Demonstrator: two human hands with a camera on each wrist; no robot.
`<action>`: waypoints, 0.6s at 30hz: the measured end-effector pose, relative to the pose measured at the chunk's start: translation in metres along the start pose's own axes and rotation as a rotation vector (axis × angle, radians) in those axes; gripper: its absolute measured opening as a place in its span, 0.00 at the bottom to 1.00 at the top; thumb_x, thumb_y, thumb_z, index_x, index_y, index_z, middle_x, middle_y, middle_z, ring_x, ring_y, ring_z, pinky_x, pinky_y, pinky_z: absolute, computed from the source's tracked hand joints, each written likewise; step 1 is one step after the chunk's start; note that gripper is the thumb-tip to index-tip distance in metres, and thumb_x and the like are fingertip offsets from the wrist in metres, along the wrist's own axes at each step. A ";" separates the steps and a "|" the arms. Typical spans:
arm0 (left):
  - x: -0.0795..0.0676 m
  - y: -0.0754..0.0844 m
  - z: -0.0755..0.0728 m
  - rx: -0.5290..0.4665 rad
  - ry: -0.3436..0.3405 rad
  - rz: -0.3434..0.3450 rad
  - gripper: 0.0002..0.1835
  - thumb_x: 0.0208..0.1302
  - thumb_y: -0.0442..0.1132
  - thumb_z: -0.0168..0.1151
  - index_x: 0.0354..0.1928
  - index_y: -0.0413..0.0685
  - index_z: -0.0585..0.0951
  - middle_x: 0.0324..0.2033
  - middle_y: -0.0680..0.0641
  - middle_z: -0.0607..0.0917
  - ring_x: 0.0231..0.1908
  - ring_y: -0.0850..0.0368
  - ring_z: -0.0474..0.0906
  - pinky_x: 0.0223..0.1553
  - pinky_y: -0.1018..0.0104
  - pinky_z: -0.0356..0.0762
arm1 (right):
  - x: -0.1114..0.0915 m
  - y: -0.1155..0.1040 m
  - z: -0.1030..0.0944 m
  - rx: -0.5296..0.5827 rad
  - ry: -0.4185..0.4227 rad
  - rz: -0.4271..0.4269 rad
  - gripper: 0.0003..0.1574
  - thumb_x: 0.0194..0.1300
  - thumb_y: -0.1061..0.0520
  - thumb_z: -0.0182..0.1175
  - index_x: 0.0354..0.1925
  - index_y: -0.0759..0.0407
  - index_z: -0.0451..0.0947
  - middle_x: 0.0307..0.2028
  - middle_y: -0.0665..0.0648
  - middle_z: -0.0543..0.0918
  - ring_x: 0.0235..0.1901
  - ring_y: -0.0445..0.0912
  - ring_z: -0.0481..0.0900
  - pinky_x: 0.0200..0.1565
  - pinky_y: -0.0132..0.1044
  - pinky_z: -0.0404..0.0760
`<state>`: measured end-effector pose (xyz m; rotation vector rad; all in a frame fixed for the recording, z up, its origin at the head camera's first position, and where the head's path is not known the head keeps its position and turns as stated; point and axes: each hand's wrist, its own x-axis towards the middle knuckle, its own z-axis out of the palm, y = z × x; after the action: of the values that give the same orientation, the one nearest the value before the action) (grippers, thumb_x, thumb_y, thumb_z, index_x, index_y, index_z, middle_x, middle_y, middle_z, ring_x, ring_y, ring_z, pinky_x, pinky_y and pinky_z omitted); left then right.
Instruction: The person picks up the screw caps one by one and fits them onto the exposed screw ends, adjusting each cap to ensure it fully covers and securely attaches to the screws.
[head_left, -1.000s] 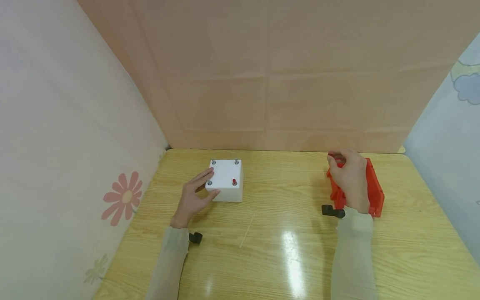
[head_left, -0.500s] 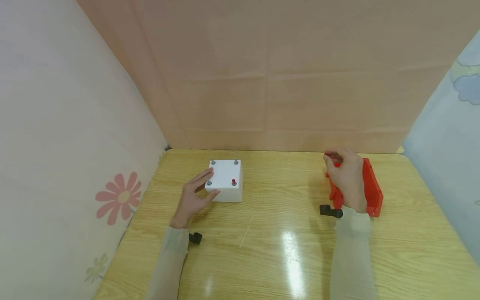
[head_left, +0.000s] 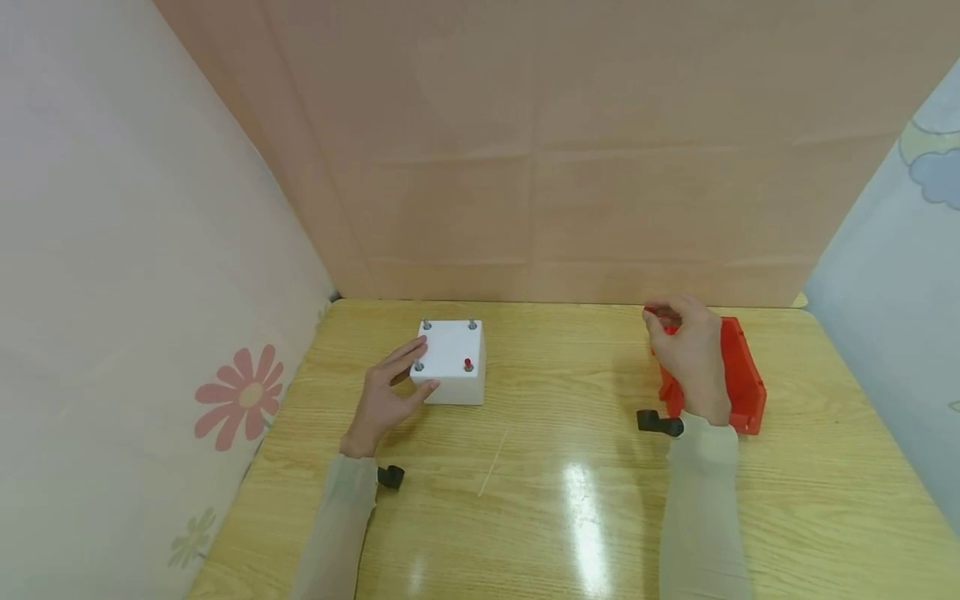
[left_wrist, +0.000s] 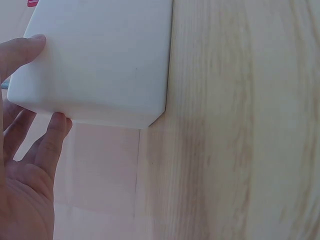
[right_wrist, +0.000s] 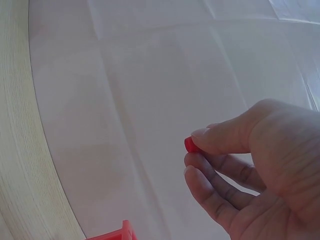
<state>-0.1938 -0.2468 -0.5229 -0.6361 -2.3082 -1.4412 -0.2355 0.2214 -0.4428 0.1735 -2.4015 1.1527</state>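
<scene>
My left hand grips the left side of a white box, thumb on its near face, fingers at the left side and top edge. Metal posts stick up near the corners of its top; a red cap sits on the near right post. In the right wrist view, my right hand pinches a small red cap between thumb and fingers. That hand hovers over a red bin, which it partly covers. The bin's contents cannot be made out.
Both items stand on a wood-grain table, the box left of the middle and the bin at the right. A brown sheet hangs behind the table's back edge. Patterned cloths flank it on the left and right.
My right hand has shifted slightly left with the red cap, exposing a bit more of the bin. The left hand and the white box stay in place.
</scene>
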 end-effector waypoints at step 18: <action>0.000 0.003 0.000 -0.016 0.004 0.008 0.33 0.59 0.25 0.79 0.68 0.33 0.81 0.71 0.36 0.78 0.69 0.34 0.77 0.62 0.75 0.79 | -0.001 -0.010 -0.001 -0.031 -0.041 0.031 0.13 0.76 0.61 0.65 0.56 0.62 0.87 0.50 0.63 0.88 0.48 0.57 0.84 0.47 0.14 0.73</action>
<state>-0.1927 -0.2456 -0.5209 -0.6453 -2.2907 -1.4571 -0.2313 0.2156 -0.4351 0.1522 -2.4643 1.1350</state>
